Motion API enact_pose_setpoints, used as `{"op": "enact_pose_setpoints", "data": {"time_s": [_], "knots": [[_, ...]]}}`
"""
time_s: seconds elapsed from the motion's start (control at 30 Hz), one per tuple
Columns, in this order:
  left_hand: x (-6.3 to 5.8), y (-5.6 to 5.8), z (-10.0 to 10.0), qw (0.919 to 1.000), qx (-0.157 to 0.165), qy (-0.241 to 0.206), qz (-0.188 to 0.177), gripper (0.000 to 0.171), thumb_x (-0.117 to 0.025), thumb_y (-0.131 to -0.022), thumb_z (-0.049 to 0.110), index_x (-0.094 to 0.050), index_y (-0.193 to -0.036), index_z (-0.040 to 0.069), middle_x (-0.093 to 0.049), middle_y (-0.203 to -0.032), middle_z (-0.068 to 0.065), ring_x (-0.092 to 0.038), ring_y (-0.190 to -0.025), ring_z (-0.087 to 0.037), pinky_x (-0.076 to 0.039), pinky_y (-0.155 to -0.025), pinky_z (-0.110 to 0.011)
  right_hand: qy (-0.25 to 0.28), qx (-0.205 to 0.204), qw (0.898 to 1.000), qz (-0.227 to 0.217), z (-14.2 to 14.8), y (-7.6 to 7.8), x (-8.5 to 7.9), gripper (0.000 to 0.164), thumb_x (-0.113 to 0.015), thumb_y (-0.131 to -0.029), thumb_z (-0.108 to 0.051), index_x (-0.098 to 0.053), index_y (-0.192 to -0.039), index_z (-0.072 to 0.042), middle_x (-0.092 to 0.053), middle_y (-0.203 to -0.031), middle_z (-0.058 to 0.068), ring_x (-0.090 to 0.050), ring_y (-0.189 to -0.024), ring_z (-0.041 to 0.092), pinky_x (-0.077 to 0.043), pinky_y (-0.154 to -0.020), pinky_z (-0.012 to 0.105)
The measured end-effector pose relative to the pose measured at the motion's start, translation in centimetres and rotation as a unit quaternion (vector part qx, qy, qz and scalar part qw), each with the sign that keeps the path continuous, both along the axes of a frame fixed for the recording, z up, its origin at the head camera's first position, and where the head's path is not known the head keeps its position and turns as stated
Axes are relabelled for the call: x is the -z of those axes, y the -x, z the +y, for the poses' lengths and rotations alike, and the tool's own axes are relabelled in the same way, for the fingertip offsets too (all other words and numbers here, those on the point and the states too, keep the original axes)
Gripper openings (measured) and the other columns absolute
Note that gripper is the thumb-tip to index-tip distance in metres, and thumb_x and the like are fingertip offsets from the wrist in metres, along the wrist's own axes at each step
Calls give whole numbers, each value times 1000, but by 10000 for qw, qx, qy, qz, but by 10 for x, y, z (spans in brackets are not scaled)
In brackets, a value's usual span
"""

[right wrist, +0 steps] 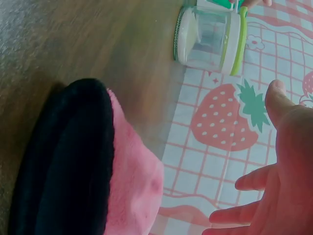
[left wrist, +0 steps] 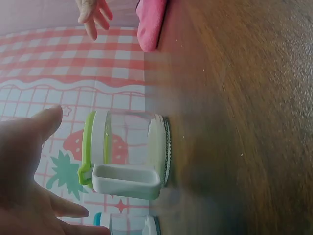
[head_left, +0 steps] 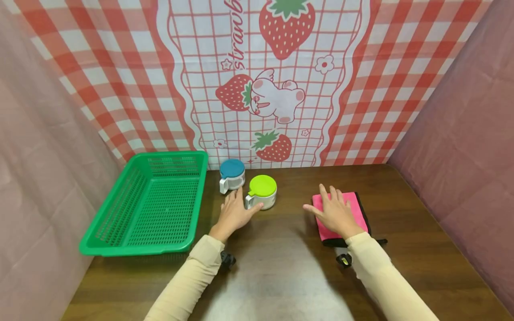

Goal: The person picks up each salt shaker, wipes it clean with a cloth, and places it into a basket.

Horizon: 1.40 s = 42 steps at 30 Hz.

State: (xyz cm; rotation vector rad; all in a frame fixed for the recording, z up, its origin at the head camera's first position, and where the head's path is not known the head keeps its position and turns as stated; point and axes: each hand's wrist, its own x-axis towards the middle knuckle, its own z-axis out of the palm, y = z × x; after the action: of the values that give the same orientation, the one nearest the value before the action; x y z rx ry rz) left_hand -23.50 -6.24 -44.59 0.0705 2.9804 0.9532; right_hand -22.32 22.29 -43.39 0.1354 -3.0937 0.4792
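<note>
My left hand [head_left: 234,211], fingers spread, is beside a clear jar with a lime-green lid [head_left: 263,186] and a white handle. In the left wrist view the jar's handle [left wrist: 126,181] faces the hand, with a gap between them. Just behind stands a similar jar with a blue lid [head_left: 232,169]. My right hand [head_left: 335,214] hovers with spread fingers above a folded pink cloth [head_left: 355,206] with black edging. The right wrist view shows space between the cloth [right wrist: 134,181] and the fingers [right wrist: 254,178]. Neither hand holds anything.
A green plastic basket [head_left: 196,214] with perforated sides stands at the left of the wooden table [head_left: 281,276]. Red-and-white checked fabric with strawberries [head_left: 287,26] hangs along the back. Pink curtains [head_left: 453,133] border both sides.
</note>
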Motion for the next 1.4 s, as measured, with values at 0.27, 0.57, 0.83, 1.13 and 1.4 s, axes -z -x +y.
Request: {"op": "enact_pose_setpoints", "data": {"time_s": [0.27,0.57,0.83,1.13,1.4], "knots": [[1,1,1,9995,63,-293,138,84,-52,-79,60,-30,-138,5,-34,-141,-18,-29,-132,-37,-25,-107,-50,16,39,9999,-126,6,-1,4,97,-34,-77,-73,-14,-143,-5,-16,-143,31,-18,-130,50,-19,-97,68],[7,3,2,9987,-72,-487,145,79,-52,-80,56,-34,-136,3,-39,-137,-19,-33,-130,-37,-29,-106,-47,-71,79,9998,-174,12,-3,7,99,-33,-76,-75,-16,-142,-3,-18,-142,32,-22,-127,51,-24,-95,68],[9,5,1,9975,-199,-660,168,66,-52,-84,47,-41,-132,4,-45,-131,-19,-41,-123,-35,-32,-103,-46,-51,54,9992,-393,19,-1,10,93,-34,-81,-69,-15,-142,-1,-16,-143,33,-17,-129,52,-21,-96,68],[12,8,0,9968,-167,-782,93,61,-50,-87,43,-43,-130,2,-47,-130,-20,-42,-122,-36,-31,-103,-46,-48,92,9984,-552,26,-4,13,97,-34,-80,-71,-14,-142,1,-16,-142,33,-15,-129,53,-17,-97,69],[14,9,0,9961,-174,-860,95,58,-48,-88,45,-46,-128,3,-50,-126,-18,-46,-119,-34,-35,-99,-46,-228,25,9983,-535,30,-3,17,97,-39,-79,-69,-16,-141,3,-18,-140,35,-17,-128,53,-19,-97,69]]}}
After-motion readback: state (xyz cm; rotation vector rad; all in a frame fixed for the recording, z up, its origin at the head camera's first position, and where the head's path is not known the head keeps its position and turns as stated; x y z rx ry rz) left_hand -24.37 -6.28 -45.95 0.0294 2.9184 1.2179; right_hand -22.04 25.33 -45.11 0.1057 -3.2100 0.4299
